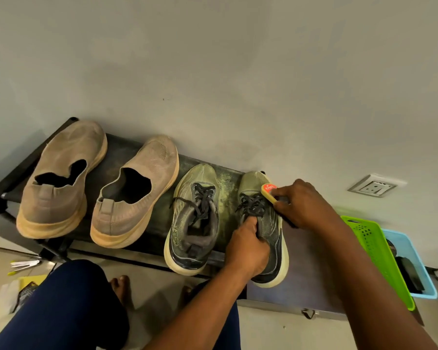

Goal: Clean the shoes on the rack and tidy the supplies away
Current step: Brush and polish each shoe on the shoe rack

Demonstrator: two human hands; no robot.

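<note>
Two tan slip-on shoes [61,178] [134,193] and two green-grey lace-up sneakers stand on a black shoe rack [127,147] against the wall. My left hand [248,246] grips the collar of the right sneaker [271,223] near its heel. My right hand [304,203] holds a shoe-shine sponge [268,192] with a red label and yellow edge, pressed on the toe of that sneaker. The other sneaker [192,218] sits just left of it, untouched.
A green basket [369,238] and a blue basket [415,261] holding dark items stand on the floor at the right. A wall socket [374,186] is above them. My knee and bare toes are in front of the rack; a yellow bag [0,299] lies at lower left.
</note>
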